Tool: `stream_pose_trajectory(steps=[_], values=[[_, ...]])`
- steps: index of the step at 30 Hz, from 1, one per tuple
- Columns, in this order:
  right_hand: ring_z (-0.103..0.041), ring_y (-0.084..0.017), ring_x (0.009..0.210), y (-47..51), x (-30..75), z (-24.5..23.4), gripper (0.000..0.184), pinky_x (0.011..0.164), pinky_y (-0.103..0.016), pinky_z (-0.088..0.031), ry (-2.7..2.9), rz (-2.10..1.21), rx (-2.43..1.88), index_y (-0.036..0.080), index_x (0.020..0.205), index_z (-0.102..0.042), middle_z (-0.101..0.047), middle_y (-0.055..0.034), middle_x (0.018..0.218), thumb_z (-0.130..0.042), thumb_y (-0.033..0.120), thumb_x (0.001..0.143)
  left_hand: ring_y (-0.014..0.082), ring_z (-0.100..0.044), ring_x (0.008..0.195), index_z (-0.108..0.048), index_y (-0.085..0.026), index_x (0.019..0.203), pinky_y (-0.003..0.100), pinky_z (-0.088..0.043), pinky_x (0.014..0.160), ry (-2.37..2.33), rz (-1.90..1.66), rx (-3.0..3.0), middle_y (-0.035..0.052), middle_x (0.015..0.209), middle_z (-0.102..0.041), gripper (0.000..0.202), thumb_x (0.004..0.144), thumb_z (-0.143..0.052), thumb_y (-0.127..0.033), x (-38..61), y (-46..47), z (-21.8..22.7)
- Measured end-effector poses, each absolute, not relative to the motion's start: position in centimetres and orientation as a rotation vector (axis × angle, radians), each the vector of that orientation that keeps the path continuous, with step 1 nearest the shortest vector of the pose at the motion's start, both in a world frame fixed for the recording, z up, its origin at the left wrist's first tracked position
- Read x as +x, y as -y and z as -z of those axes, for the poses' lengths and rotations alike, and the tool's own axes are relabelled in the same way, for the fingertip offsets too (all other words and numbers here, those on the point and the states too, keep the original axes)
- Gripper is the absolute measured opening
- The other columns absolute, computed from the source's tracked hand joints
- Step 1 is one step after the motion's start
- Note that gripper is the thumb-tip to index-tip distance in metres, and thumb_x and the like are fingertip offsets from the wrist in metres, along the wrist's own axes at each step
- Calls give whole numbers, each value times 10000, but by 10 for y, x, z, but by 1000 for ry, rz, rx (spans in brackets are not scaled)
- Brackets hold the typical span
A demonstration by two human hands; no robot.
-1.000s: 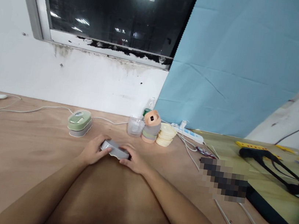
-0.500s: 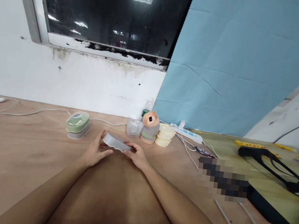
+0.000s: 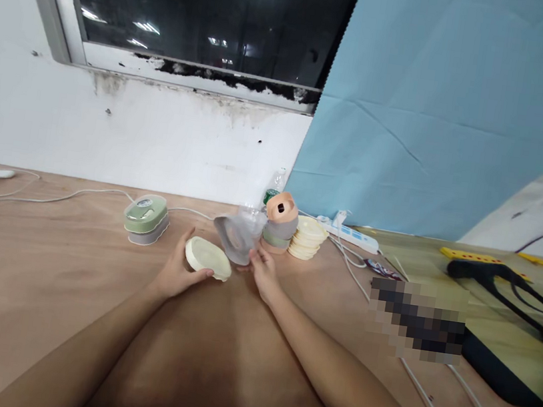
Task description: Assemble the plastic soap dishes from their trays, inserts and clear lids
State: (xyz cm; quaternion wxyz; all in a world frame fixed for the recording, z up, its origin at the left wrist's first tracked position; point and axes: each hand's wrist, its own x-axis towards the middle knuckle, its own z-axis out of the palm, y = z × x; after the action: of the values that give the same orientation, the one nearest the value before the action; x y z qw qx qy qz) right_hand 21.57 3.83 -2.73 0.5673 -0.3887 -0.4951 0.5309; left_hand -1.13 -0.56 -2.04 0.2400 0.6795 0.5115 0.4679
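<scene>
My left hand [image 3: 180, 271] grips a shallow cream-coloured piece [image 3: 209, 259], rounded like a lid or dish, with the thumb along its near edge. To its right, my right hand [image 3: 263, 275] pinches a grey ring-shaped cover [image 3: 235, 239] by its lower right edge; the cover is tilted and slightly blurred. The two parts are apart, above the wooden table. Behind the grey cover stand clear plastic bowls [image 3: 252, 216], partly hidden. Next to them is a stack of peach, grey and green covers [image 3: 279, 226], and beside that a stack of cream pieces [image 3: 307, 239].
Left of my hands sits a green-topped container on a grey base [image 3: 146, 218]. A white cable runs along the back of the table [image 3: 59, 308]. At the right are a power strip [image 3: 354, 235], a bottle [image 3: 277, 183] behind the stacks, a black frame [image 3: 507, 284] and more cables.
The grey cover, held between both hands before, has come away from the cream piece. My right hand has lifted it rightward, while my left keeps the cream piece. The view has shifted slightly.
</scene>
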Motion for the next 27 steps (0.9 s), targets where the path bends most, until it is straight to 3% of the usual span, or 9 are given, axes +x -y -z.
stream_pose_trajectory(steps=[4,7,11,17,20,23,27], values=[[-530,-158,494,-45,224,31,391,408,-274,-444,1065,-1144,-971,221,743,-588,-580,3,569,-569,610,778,334,-383,1316,-70,-202,1492,466,-363,1057,-1467,-1319,1885,161,1445,-353,1080,688,-724,-506,-15,6,18],[-481,-146,423,-45,226,33,431,381,-265,-398,1114,-1077,-1019,226,639,-530,-517,14,473,-521,619,814,341,-338,1347,-91,-199,1491,485,-333,1075,-1454,-1335,1909,160,1466,-331,976,756,-657,-504,-19,4,20],[-454,-141,415,-42,225,33,395,386,-265,-390,1137,-1031,-1010,235,667,-516,-503,26,485,-533,600,816,331,-367,1325,-141,-178,1482,494,-338,1069,-1356,-1369,1964,170,1482,-309,825,833,-548,-485,-22,1,22],[-481,-128,476,-39,224,33,283,408,-241,-420,1211,-1032,-1014,229,694,-536,-518,28,571,-624,482,786,327,-400,1297,-208,-176,1460,503,-370,1046,-1353,-1396,1994,171,1442,-358,769,836,-533,-486,-23,-2,22],[-514,-124,530,-40,224,35,208,433,-237,-461,1251,-986,-1005,240,841,-574,-555,23,677,-587,446,816,318,-388,1305,-197,-168,1463,488,-394,1034,-1343,-1390,1992,172,1434,-349,784,833,-545,-478,-23,-3,24],[-534,-121,542,-42,225,39,278,423,-235,-473,1230,-959,-1027,275,1055,-544,-582,23,764,-563,439,831,306,-399,1297,-182,-175,1468,473,-415,1021,-1327,-1373,1974,171,1440,-334,778,840,-551,-450,-23,-4,26],[-529,-123,508,-44,227,39,352,419,-242,-470,1227,-992,-1041,275,1128,-528,-577,23,729,-593,419,813,298,-418,1286,-170,-193,1470,456,-434,1007,-1325,-1344,1960,166,1440,-334,775,843,-561,-424,-23,-4,27]])
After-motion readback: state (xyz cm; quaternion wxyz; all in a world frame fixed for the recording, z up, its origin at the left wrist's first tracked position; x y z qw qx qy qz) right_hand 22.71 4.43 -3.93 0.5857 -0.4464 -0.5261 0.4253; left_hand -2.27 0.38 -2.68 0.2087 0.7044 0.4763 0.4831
